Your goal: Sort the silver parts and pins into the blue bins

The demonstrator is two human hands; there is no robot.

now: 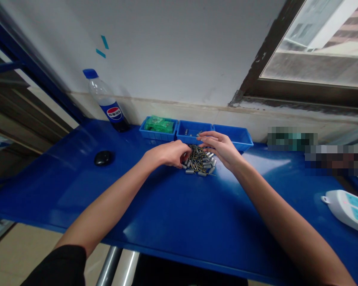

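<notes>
A pile of small grey cylinders and thin brass-coloured screws or pins (199, 161) lies on the blue table. My left hand (173, 153) rests at the pile's left edge with its fingers curled in; whatever is between its fingertips is hidden. Over the pile's far right side, my right hand (219, 147) reaches toward the middle blue bin (193, 139). A small grey cylinder (199, 134) appears pinched at its fingertips, by the bin's near right edge. Inside that bin a few small grey pieces show.
Joined to the middle bin are a left bin with green packets (159, 124) and a right bin (237, 137). A cola bottle (113, 111) stands against the wall. A black computer mouse (104, 158) lies left; a white power strip (347, 208) lies right.
</notes>
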